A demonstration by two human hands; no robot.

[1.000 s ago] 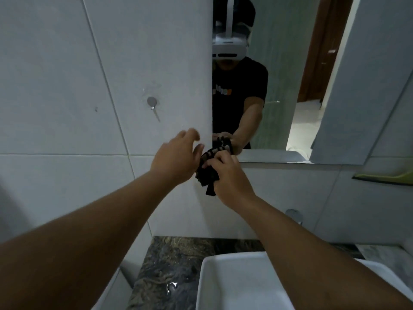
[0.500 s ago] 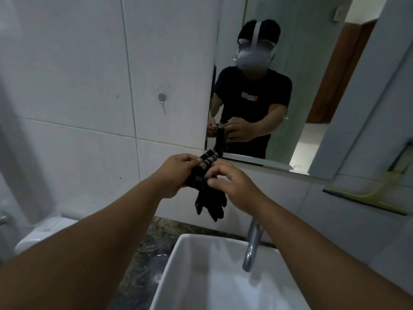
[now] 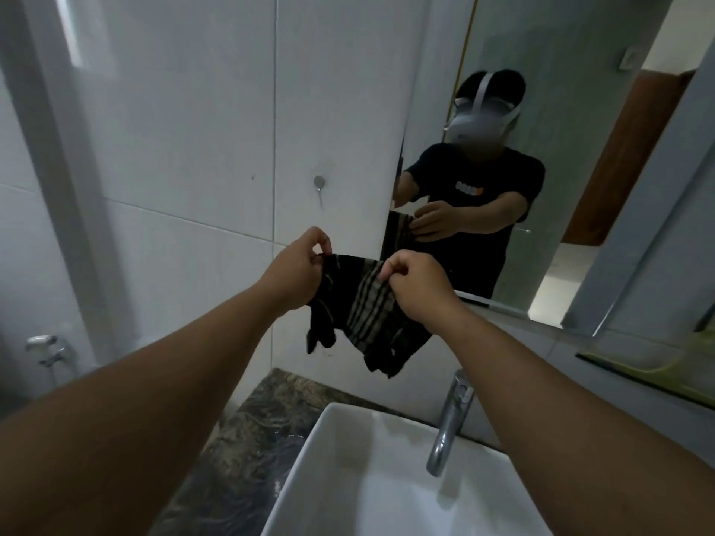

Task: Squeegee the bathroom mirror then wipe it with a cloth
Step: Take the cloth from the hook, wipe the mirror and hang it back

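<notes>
A dark cloth with pale stripes [image 3: 363,315] hangs spread between my hands, above the sink. My left hand [image 3: 300,268] pinches its left top corner; my right hand [image 3: 412,282] pinches its top edge on the right. The bathroom mirror [image 3: 580,121] fills the upper right and reflects the person holding the cloth. A yellow-green squeegee [image 3: 673,361] lies at the far right, below the mirror's lower edge, partly cut off by the frame.
A white rectangular basin [image 3: 348,470] sits below with a chrome tap [image 3: 450,419] at its back. Dark marbled counter [image 3: 240,439] lies left of it. White tiled wall with a small metal hook [image 3: 319,183]; a bidet sprayer fitting [image 3: 46,348] at the far left.
The bunched cloth has been pulled open: my hands moved apart and it now hangs spread between them. The view has shifted left and down, showing more sink and tap.
</notes>
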